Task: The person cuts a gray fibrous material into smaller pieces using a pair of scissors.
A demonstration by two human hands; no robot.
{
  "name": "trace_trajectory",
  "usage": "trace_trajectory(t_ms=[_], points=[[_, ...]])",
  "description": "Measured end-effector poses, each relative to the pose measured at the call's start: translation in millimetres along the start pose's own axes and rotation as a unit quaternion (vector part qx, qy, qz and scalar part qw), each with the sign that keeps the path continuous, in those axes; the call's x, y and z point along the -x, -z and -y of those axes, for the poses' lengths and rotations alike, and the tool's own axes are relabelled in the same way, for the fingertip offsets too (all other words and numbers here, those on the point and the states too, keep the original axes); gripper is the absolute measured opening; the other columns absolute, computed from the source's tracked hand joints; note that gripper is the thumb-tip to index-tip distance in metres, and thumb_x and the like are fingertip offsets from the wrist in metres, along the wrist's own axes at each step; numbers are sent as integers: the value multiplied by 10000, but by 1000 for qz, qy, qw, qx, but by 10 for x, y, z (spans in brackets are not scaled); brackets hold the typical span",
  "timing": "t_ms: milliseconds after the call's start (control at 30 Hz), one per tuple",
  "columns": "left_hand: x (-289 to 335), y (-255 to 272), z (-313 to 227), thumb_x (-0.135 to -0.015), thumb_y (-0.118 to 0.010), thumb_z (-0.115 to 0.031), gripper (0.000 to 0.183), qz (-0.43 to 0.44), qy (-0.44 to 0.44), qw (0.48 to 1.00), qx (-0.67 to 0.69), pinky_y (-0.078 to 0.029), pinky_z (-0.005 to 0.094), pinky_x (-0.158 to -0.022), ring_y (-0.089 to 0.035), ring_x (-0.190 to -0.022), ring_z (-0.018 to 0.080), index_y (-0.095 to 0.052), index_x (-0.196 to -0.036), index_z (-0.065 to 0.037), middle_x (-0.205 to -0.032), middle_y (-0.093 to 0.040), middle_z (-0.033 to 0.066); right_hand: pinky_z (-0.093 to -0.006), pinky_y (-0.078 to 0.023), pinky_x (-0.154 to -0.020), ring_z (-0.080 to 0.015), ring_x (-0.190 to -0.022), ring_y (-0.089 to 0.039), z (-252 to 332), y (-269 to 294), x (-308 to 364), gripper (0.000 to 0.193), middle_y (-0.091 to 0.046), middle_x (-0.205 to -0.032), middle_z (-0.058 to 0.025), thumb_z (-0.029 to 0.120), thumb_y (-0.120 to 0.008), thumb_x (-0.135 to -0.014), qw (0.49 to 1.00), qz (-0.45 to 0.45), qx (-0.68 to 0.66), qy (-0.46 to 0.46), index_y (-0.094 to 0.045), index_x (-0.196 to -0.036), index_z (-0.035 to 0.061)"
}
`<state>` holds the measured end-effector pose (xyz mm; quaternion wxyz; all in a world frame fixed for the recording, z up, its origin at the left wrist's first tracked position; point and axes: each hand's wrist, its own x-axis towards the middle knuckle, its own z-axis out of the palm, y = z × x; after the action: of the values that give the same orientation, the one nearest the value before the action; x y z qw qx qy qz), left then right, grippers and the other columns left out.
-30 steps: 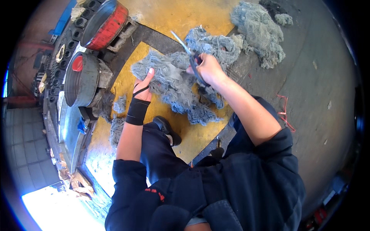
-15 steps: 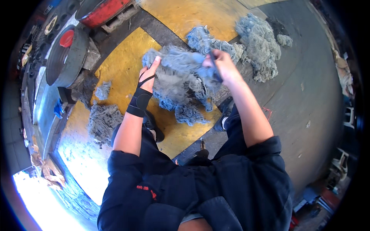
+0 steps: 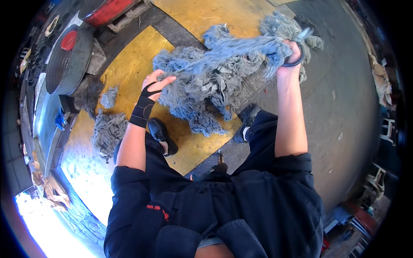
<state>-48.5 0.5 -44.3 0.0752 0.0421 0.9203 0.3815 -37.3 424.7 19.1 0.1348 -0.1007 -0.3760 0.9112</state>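
Observation:
A long hank of grey-blue thread [image 3: 241,46] is stretched between my hands, above a tangled heap of the same thread [image 3: 202,92] on the floor. Its left end tapers to my left hand [image 3: 155,82], which wears a black wrist brace [image 3: 142,111] and has its fingers closed at the strand. Out at the right, my right hand [image 3: 294,52] grips the bunched end of the thread together with a pair of scissors [image 3: 298,60]. The scissors have dark loop handles, and their pale blades, smeared by motion, point up and right.
More thread lies in a clump [image 3: 109,133] by my left leg and a larger clump [image 3: 275,26] beyond my right hand. Yellow floor sheets [image 3: 133,58] lie on dark flooring. At the left stand a round grey drum [image 3: 71,64] and a red one [image 3: 107,10].
My right hand has swung to the right with the scissors, drawing the thread out into a long strand. My left hand has shifted slightly left and down.

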Motion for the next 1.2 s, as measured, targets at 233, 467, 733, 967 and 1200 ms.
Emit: trace_trajectory(t_ms=[233, 467, 733, 967, 1200], points=[[-43, 166, 580, -745, -716, -426, 555, -213, -26, 975, -55, -471, 338, -706, -637, -798, 260, -606, -974, 67, -865, -675, 165, -411, -495, -713, -289, -733, -592, 382, 161, 13, 181, -622, -818, -144, 164, -477, -766, 987, -123, -52, 93, -565, -813, 13], [-69, 137, 418, -705, -762, -300, 506, -50, 35, 997, 48, -467, 337, -766, -604, -855, 227, -588, -1073, 0, -927, -643, 163, -360, -501, -756, -234, -782, -607, 280, -147, 159, 132, -619, -821, -83, 91, -555, -757, 997, -17, -50, 48, -549, -878, 37], [49, -350, -154, -507, -887, -309, 1132, 41, -84, 990, 109, -324, 404, -1051, -330, -1293, 360, -260, -1418, -68, -1452, -220, 241, -350, -512, -793, -245, -831, -626, -136, -674, 365, 230, -636, -903, -128, 161, -601, -766, 988, 102, -64, -96, -582, -952, 27], [185, -623, -866, -834, -667, -157, 539, 133, -139, 952, 239, -412, 313, -934, -480, -1100, 175, -424, -1298, -30, -1238, -513, 62, -345, -529, -724, -227, -807, -657, -714, -1174, 658, 266, -646, -847, -103, 221, -697, -764, 954, 209, -20, -216, -599, -906, 20], [37, -37, -596, -909, -509, -433, 512, 18, 65, 714, 697, -508, 393, -807, -560, -1004, 208, -481, -1259, -61, -1194, -553, 74, -261, -545, -652, -190, -715, -658, -780, -1018, 599, 611, -654, -903, -185, 512, -651, -799, 923, 125, 336, -142, -541, -966, -65]])
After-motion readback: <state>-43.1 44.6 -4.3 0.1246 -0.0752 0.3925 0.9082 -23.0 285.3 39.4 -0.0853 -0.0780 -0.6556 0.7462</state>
